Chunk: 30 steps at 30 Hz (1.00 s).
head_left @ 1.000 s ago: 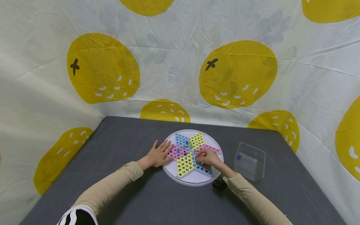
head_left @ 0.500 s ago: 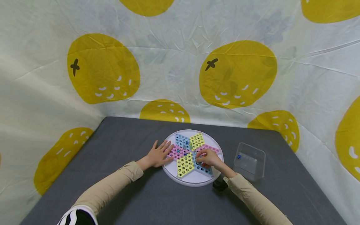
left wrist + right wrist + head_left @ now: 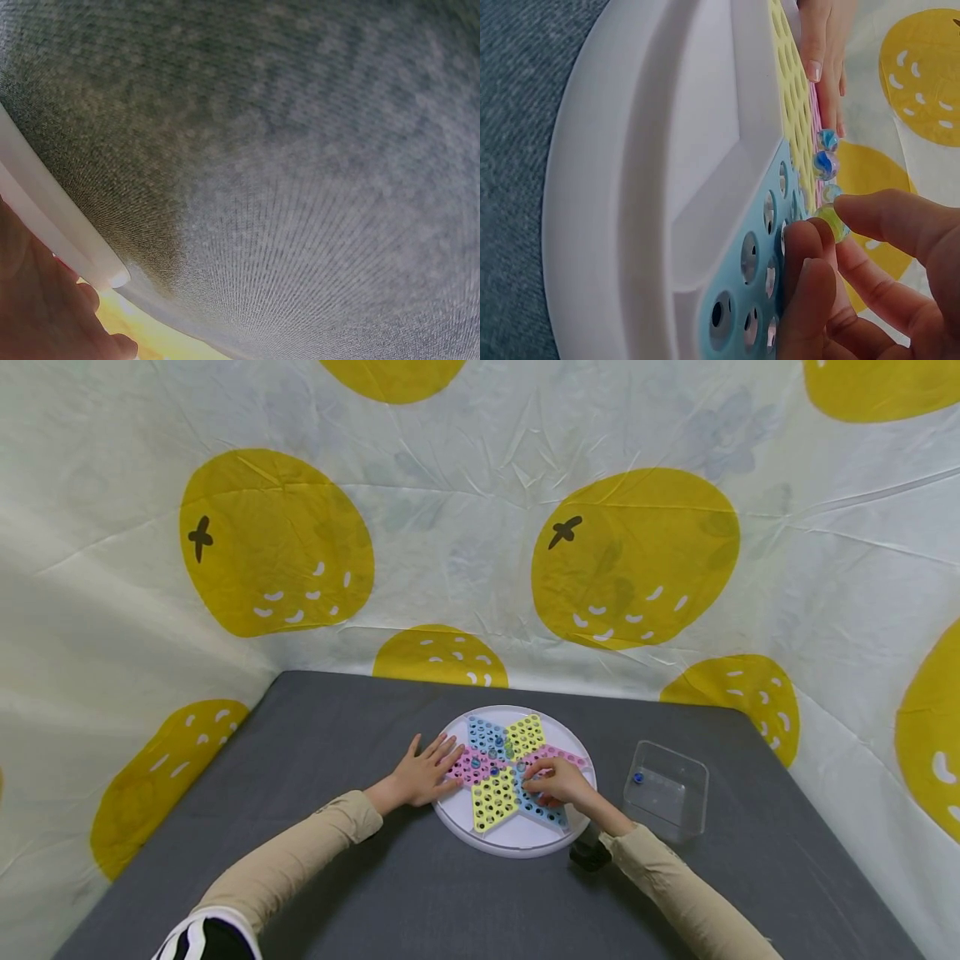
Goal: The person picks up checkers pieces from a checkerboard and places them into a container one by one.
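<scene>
A round white Chinese checkers board [image 3: 457, 822] bears a star of blue, yellow and pink perforated sections. My left hand [image 3: 425, 772] lies with spread fingers on its left rim and the pink section [image 3: 467, 774]; the left wrist view catches part of this hand [image 3: 45, 300] beside the white rim. Over the near blue section [image 3: 551, 817], my right hand [image 3: 558, 782] pinches a yellow-green marble [image 3: 832, 223] between its fingertips, low at the board's surface. Whether that marble sits in a hole is hidden. Blue swirled marbles [image 3: 826, 165] stand just beyond it.
A clear plastic box [image 3: 667, 806] stands to the right of the board, with a blue marble [image 3: 638, 778] in it. Dark grey cloth covers the table [image 3: 360, 877]. A white curtain with yellow fruit prints [image 3: 457, 527] hangs behind and at the sides.
</scene>
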Each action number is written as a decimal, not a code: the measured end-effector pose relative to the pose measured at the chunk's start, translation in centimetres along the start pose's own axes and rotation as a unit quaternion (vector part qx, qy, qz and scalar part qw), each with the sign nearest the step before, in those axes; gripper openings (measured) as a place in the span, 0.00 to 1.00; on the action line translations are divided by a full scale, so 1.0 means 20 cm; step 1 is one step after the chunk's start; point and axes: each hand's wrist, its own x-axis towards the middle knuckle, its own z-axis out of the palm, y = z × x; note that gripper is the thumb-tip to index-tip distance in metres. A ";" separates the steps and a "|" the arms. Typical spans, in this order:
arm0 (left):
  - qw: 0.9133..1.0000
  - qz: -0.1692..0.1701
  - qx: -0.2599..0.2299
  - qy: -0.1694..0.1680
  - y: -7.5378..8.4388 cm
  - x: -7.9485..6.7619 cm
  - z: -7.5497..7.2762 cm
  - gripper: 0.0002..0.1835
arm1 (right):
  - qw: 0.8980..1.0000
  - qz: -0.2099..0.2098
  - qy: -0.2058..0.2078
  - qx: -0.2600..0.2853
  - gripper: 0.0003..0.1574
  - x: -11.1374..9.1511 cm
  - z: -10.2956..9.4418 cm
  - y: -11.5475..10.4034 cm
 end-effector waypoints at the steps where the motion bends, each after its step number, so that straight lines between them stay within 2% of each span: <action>1: 1.000 0.000 0.000 -0.001 0.00 0.00 0.00 0.36 | 1.000 -0.002 -0.002 0.003 0.10 0.00 0.00 0.00; 17: 1.000 0.002 -0.002 0.001 0.00 0.00 0.00 0.36 | 0.999 -0.033 -0.023 0.009 0.14 -0.06 -0.10 0.03; 30: 1.000 0.003 -0.004 -0.002 0.00 0.00 -0.01 0.36 | 0.999 -0.035 -0.002 0.007 0.16 -0.14 -0.18 0.05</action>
